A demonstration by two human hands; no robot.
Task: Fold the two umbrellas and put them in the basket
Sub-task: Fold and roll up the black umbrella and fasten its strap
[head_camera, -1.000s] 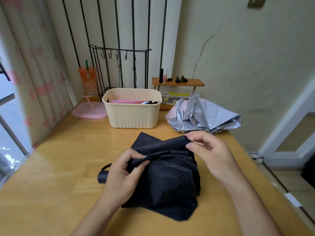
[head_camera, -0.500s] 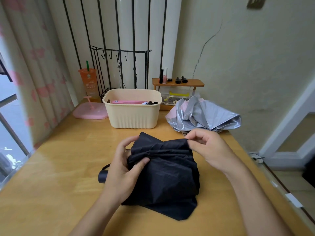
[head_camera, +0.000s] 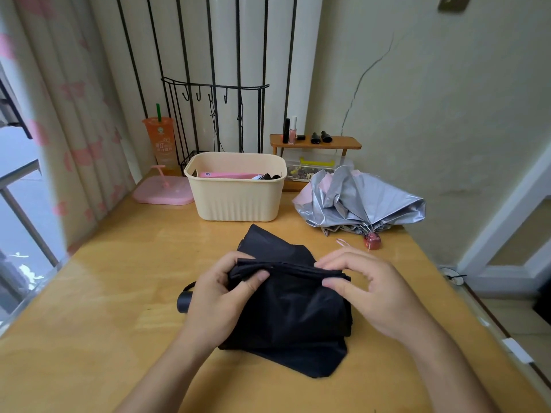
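Observation:
A black umbrella (head_camera: 292, 317) lies collapsed on the wooden table (head_camera: 98, 308), its loose cloth spread toward me and its black handle sticking out to the left. My left hand (head_camera: 220, 296) pinches a fold of the black cloth at its left end. My right hand (head_camera: 366, 287) pinches the same fold at its right end. A silver umbrella with pink lining (head_camera: 357, 201) lies crumpled at the back right, its reddish handle (head_camera: 371, 241) pointing toward me. The cream basket (head_camera: 235, 201) stands behind the black umbrella, with a pink item and small dark things inside.
A pink stand (head_camera: 162, 190) and an orange cup with a green straw (head_camera: 161, 141) sit left of the basket. A black wire rack (head_camera: 214, 114) stands behind it. A small wooden shelf (head_camera: 316, 143) with cosmetics is at the back right. The table's right edge is close.
My right hand has moved down and toward me along the black cloth, uncovering the silver umbrella's reddish handle. The fold between my hands is now flatter and straighter. My left hand has barely shifted.

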